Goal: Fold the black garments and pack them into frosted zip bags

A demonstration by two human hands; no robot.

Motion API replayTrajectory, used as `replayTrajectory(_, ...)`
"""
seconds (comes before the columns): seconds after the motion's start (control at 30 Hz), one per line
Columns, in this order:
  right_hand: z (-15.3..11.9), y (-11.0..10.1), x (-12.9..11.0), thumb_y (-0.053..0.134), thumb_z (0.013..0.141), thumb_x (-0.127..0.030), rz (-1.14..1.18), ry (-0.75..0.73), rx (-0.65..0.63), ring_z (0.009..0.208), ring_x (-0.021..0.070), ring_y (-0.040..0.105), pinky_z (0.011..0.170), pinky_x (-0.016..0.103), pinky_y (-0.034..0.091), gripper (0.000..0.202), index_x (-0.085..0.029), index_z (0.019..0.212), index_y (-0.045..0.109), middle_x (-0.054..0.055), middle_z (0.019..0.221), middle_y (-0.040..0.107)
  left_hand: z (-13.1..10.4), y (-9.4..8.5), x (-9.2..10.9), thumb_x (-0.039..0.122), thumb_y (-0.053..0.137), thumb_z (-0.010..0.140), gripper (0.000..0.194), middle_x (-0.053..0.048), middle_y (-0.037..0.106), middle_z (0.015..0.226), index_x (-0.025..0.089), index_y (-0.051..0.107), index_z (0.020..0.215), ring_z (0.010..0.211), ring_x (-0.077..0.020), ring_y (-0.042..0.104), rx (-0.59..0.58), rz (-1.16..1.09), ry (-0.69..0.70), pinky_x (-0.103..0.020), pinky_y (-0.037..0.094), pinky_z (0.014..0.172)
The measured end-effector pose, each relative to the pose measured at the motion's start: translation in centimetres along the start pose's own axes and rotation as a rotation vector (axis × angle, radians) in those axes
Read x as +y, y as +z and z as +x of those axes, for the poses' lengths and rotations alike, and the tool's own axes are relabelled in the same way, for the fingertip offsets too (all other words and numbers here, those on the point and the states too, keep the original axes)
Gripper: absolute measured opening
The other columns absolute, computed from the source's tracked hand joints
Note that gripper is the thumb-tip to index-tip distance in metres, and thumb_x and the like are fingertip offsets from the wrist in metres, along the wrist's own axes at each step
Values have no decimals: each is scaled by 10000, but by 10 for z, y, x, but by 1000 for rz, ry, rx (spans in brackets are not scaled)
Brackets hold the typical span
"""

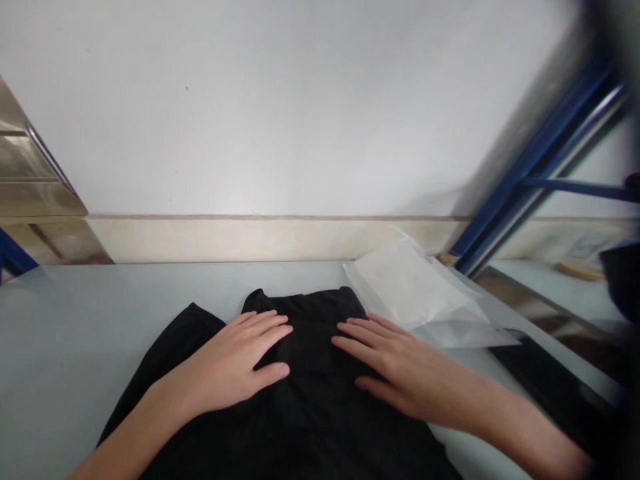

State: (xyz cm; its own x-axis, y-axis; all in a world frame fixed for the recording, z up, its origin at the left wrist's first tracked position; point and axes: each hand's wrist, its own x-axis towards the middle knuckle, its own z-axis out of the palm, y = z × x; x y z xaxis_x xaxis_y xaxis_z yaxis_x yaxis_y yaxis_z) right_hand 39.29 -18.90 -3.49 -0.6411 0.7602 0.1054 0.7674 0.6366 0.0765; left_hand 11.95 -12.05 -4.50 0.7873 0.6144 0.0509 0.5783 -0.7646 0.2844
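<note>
Head view: the black garment point(310, 427) is laid on the table point(65, 333), with both hands pressed lightly over its upper part.

The left hand point(240, 360) and right hand point(395, 363) are spread flat on the garment, fingers extended and slightly parted, nothing gripped. A strip of tabletop is left between the garment's top and the table's far edge, which is backed by the wall point(300, 107); a broader stretch is seen to the garment's left. Room to its right is taken up by a translucent plastic bag point(405, 280), set just beside its upper right corner, and by a dark flat object point(545, 380), partly overlapped by the bag. Farther right of the garment, past the table's slanting side edge, a blue frame point(530, 160) is seen, partly blurred.
</note>
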Motion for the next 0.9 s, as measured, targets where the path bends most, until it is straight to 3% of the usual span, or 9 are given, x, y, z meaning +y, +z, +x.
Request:
replayTrajectory(0.13, 8, -8, 10, 453, 807, -11, 78, 2, 56, 1030, 218, 584, 897, 385, 470, 420, -177, 1181, 551, 75, 1137, 623, -8, 1, -6, 432, 613, 797, 596, -7, 392, 1436, 314, 415, 1347, 1310, -247, 354, -7, -40, 11, -429, 276, 1088)
replayTrajectory(0.23, 15, -12, 32, 430, 879, -89, 129, 61, 93, 908, 182, 628, 777, 311, 509, 331, -198, 1168, 548, 43, 1045, 657, -6, -9, -13, 313, 522, 871, 350, 10, 562, 1288, 282, 560, 1218, 1172, -194, 514, 81, -18, 19, -333, 376, 1016)
replayTrajectory(0.3, 23, -12, 49, 424, 911, -145, 98, 96, 126, 872, 181, 635, 752, 305, 511, 278, -211, 1148, 554, 34, 1021, 662, 3, -18, -19, 270, 452, 905, 273, 17, 656, 1141, 257, 627, 1115, 1033, -167, 603, 159, -3, -10, -284, 440, 923)
replayTrajectory(0.4, 31, -5, 65, 412, 923, -176, 31, 125, 169, 838, 224, 628, 757, 370, 501, 229, -189, 1070, 587, 62, 948, 661, 21, -29, -29, 271, 389, 929, 296, -1, 686, 1072, 232, 641, 1078, 969, -177, 630, 239, 10, -61, -292, 463, 863)
replayTrajectory(0.53, 22, 8, 57, 438, 914, -203, 9, 131, 225, 917, 272, 588, 829, 445, 460, 231, -154, 1097, 569, 108, 985, 627, 24, -29, -33, 275, 422, 909, 290, -22, 678, 1082, 233, 636, 1100, 981, -211, 616, 216, 19, -18, -330, 447, 880)
replayTrajectory(0.6, 11, 14, 47, 476, 899, -211, 38, 107, 246, 988, 261, 556, 866, 421, 448, 299, -162, 1192, 514, 108, 1072, 591, 15, -23, -31, 256, 457, 884, 290, -20, 676, 1077, 240, 633, 1114, 971, -206, 612, 193, 1, 17, -323, 440, 889)
replayTrajectory(0.7, 0, 17, 36, 457, 882, -161, 112, 114, 267, 996, 253, 533, 865, 421, 438, 355, -180, 1234, 485, 106, 1092, 560, 0, -15, -26, 219, 495, 842, 262, -11, 688, 1016, 239, 671, 1034, 947, -193, 610, 248, -167, -19, -299, 429, 894)
replayTrajectory(0.83, 8, 12, 42, 429, 849, -161, 439, 284, 339, 910, 242, 538, 830, 420, 428, 214, -195, 989, 587, 84, 950, 564, -3, -12, -20, 264, 543, 825, 184, -7, 680, 987, 238, 672, 953, 932, -205, 604, 390, -369, -187, -323, 420, 896)
replayTrajectory(0.9, 18, 9, 48, 440, 847, -207, 571, 366, 381, 916, 232, 542, 825, 398, 438, 129, -201, 888, 562, 75, 950, 561, 4, -11, -20, 307, 537, 832, 196, -18, 671, 980, 222, 643, 974, 905, -210, 612, 457, -478, -291, -328, 449, 850)
